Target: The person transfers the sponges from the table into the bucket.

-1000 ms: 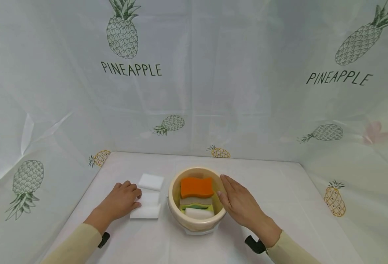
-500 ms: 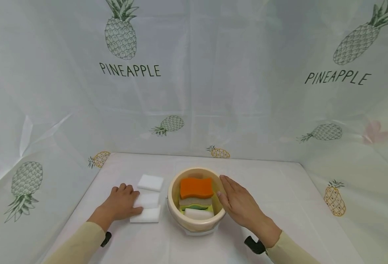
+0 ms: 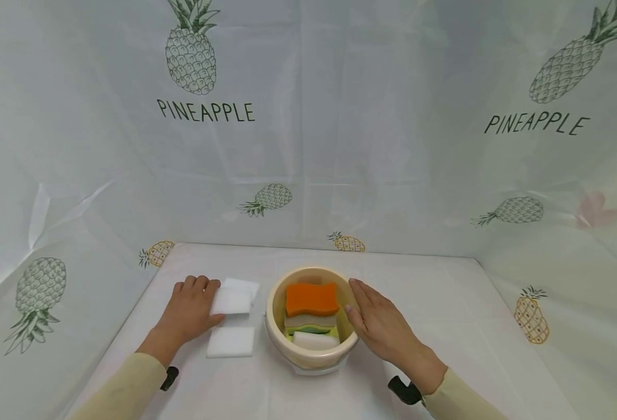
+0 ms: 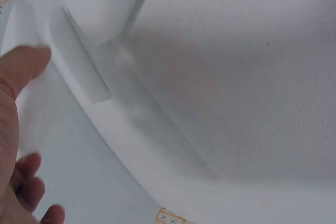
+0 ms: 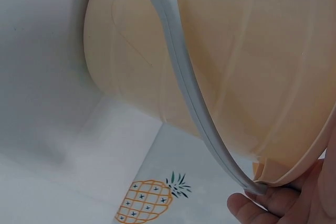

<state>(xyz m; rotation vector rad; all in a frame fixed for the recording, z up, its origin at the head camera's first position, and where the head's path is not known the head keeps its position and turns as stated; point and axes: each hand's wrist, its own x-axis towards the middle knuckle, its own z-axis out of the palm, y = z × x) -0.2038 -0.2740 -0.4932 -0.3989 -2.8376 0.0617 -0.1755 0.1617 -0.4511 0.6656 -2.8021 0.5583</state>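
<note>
Between its thumb and fingers, my left hand [image 3: 188, 312] pinches a white sponge block [image 3: 232, 301], raised over the table. A second white block [image 3: 254, 287] lies partly hidden behind it, and a third white block [image 3: 231, 342] lies flat nearer me. In the left wrist view the thumb [image 4: 26, 66] presses one side of the pale held block. My right hand [image 3: 387, 324] rests against the right rim of a cream bucket [image 3: 275, 338], its fingers fairly straight. Inside the bucket are an orange sponge [image 3: 311, 298], a beige-and-green sponge [image 3: 310, 321] and a white piece [image 3: 316, 340].
The bucket's grey handle [image 5: 186, 82] hangs down its outer side. A white cloth covers the table [image 3: 419, 315]. Around the back and sides stands a pineapple-print curtain [image 3: 366, 146]. The bucket stands just right of the white blocks.
My left hand has taken hold of the middle white block and raised it away from me, partly over the rear one, uncovering the front block. The right hand and bucket stay put.
</note>
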